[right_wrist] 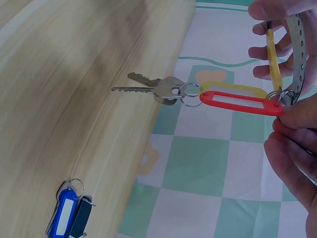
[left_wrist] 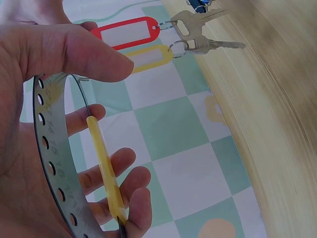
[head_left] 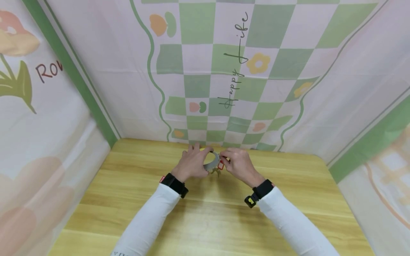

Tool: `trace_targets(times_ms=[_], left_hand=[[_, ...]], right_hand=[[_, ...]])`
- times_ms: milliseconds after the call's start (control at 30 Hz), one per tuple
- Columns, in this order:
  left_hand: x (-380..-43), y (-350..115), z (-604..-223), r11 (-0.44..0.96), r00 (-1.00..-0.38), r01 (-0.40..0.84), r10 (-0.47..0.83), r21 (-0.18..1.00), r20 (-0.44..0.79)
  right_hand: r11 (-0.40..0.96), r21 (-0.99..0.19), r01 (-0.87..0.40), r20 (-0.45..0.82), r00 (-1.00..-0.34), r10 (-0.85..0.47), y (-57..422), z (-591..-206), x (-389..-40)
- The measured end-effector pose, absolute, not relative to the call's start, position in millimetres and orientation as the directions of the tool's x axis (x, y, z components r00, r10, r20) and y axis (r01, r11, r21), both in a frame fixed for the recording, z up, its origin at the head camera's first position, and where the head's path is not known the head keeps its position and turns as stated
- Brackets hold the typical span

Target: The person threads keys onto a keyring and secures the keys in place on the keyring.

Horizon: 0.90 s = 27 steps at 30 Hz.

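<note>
My left hand (head_left: pixel 193 160) holds a large key hoop, a grey metal band (left_wrist: pixel 54 148) with punched holes and numbers, plus a yellow-sleeved part (left_wrist: pixel 105 168) inside its fingers. My right hand (head_left: pixel 237 163) pinches the end of a red key tag (right_wrist: pixel 242 103), right at the hoop's edge. A yellow key tag (right_wrist: pixel 233 88) hangs beside the red one, both by small rings near the hoop. From their other ends dangle metal keys (right_wrist: pixel 156 90). In the left wrist view the thumb of my left hand overlaps the yellow tag.
A blue key tag (right_wrist: pixel 64 213) and a dark key tag (right_wrist: pixel 80 218) with rings lie on the wooden table (head_left: pixel 205 220), near its far edge. A green-and-white checked curtain (head_left: pixel 221 117) rises behind that edge, with more curtains at both sides.
</note>
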State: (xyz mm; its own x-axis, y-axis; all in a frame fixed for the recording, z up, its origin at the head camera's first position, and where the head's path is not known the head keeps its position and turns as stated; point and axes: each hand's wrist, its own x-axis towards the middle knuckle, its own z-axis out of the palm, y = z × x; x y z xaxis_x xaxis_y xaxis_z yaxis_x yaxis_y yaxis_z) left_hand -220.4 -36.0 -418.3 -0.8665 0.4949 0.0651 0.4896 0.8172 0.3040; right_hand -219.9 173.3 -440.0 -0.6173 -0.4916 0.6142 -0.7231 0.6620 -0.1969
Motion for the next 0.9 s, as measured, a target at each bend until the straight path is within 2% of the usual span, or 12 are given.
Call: trace_targets(times_ms=[900], left_hand=[[-224.1,-36.3,-423.5,0.820,-0.871,0.483,0.486,0.306,0.072]], right_hand=[[0.674,-0.202,-0.710,0.604,-0.632,-0.485,172.5,-441.8,-221.4]])
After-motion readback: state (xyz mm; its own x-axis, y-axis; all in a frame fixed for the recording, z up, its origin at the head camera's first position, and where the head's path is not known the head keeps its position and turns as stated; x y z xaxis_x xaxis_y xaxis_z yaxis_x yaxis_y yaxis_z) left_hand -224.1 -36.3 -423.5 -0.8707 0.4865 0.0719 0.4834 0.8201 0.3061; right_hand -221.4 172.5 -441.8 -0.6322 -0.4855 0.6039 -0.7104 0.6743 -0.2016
